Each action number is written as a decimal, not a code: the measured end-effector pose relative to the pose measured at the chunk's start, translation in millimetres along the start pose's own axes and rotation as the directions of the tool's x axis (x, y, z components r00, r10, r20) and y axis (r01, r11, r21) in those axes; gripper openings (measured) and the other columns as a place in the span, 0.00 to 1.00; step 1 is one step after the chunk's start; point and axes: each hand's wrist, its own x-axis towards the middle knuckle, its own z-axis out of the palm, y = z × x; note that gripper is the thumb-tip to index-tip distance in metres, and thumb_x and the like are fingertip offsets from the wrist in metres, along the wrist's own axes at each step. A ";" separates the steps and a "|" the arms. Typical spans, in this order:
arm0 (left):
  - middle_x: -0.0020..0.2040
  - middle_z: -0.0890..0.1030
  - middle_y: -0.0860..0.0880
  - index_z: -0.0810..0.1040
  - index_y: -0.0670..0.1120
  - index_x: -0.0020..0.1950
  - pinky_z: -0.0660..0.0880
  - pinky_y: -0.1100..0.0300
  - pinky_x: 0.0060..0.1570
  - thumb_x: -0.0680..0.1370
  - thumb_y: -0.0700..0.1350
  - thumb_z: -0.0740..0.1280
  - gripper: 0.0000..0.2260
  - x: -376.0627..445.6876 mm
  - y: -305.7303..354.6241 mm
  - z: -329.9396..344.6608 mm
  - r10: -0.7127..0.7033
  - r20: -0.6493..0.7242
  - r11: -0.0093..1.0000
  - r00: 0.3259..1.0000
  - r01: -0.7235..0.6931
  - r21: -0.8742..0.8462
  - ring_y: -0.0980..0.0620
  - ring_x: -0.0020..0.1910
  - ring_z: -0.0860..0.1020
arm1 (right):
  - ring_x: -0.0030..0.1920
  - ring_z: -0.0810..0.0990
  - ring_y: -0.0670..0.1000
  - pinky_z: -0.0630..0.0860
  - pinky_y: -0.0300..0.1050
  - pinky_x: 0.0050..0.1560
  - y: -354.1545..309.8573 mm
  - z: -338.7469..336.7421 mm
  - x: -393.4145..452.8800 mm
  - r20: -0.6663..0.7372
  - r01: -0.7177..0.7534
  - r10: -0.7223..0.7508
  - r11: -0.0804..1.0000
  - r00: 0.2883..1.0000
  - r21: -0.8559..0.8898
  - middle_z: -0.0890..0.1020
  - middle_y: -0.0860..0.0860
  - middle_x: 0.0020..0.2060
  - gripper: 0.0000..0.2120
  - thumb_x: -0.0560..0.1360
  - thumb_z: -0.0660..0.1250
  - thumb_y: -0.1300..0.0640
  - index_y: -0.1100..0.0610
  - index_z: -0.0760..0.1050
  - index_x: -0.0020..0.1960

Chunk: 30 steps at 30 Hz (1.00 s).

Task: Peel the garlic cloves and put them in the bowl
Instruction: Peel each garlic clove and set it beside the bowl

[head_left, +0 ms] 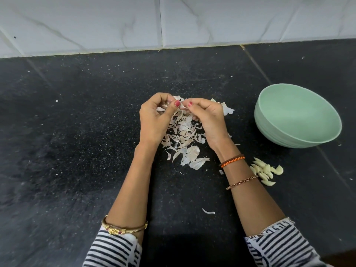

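Note:
My left hand (pixel 154 120) and my right hand (pixel 208 120) meet over the middle of the black counter, fingers curled. Between the thumbs they pinch a small garlic clove (pixel 182 107) with papery skin; most of it is hidden by the fingers. Under the hands lies a heap of loose garlic skins (pixel 185 139). Several peeled pale-yellow cloves (pixel 266 171) lie in a small pile on the counter right of my right forearm. A pale green bowl (pixel 296 135) stands at the right, tilted toward the view, its visible inside bare.
The black speckled counter (pixel 77 132) runs back to a white marble-tiled wall (pixel 173 22). A stray skin strip (pixel 208 211) lies between my forearms. Small skin flecks dot the counter.

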 end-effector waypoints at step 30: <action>0.37 0.73 0.59 0.72 0.51 0.42 0.65 0.70 0.45 0.78 0.50 0.58 0.07 -5.6 -0.5 14.5 0.038 0.044 0.990 0.998 -0.044 0.137 0.56 0.42 0.68 | 0.36 0.74 0.43 0.71 0.34 0.36 -1.0 -1.3 5.1 0.042 -0.199 0.197 0.916 0.980 0.350 0.80 0.46 0.33 0.09 0.75 0.62 0.69 0.57 0.77 0.43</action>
